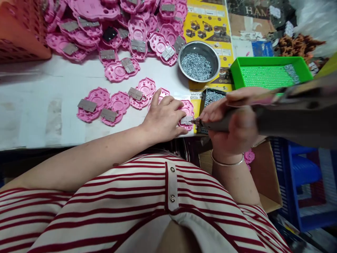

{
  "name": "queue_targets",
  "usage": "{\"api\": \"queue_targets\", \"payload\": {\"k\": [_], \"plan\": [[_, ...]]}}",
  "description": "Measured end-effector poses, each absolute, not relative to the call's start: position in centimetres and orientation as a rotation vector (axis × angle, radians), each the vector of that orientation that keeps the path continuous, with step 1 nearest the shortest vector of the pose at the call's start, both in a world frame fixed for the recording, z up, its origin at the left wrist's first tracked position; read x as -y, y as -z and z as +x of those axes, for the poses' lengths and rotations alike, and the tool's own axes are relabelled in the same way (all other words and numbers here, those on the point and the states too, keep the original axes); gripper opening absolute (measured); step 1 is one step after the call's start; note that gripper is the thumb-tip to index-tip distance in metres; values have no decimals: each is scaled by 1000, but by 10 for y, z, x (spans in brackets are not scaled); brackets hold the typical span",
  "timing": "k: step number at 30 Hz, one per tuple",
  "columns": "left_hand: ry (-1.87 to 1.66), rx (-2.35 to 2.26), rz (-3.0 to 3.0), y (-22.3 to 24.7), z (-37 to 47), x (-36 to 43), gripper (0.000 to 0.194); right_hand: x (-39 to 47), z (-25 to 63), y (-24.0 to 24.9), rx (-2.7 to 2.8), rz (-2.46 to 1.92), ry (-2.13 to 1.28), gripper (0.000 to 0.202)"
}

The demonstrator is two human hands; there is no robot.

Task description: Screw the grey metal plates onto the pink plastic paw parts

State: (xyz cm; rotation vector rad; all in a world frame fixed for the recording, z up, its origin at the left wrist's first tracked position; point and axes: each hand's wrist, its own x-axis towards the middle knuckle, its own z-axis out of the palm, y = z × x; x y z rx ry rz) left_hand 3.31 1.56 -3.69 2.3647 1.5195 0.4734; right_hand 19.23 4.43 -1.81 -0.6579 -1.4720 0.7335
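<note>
My left hand [167,114] reaches over the table's front edge, its thumb and forefinger closed around a pink plastic housing [187,106]. A small silver metal plate [185,120] lies on that housing. My right hand [234,126] grips a dark power screwdriver [286,121], which is blurred and held nearly level. Its bit [195,121] points left and meets the plate's right side; the screw there is too small to make out. Another pink housing [163,93] is partly hidden beneath my left fingers. Further left lie several more housings [118,103] with tilted metal plates.
A heap of pink housings [138,31] fills the back, beside an orange basket [23,31]. A steel bowl [181,70] and a black box [203,109] hold small screws. Behind my right hand is a green tray [237,75]. Below stand a cardboard box [265,175] and blue crates [286,182].
</note>
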Motion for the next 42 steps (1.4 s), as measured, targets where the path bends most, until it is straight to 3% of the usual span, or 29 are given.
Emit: {"api": "queue_targets", "payload": {"k": [6, 17, 32, 38, 42], "plan": [[-476, -1527, 2386, 40, 32, -12, 34, -46, 216, -9, 1236, -651, -474, 17], [-440, -1514, 2438, 40, 28, -9, 35, -61, 241, 10, 1222, -706, -319, 14], [-490, -1517, 2458, 47, 27, -8, 38, -66, 249, 23, 1209, -759, -365, 15], [-687, -1492, 2425, 50, 27, -9, 56, -54, 241, 4, 1126, -622, -418, 22], [-882, -1368, 2403, 43, 37, -16, 44, -40, 241, -16, 1119, -535, -619, 21]]}}
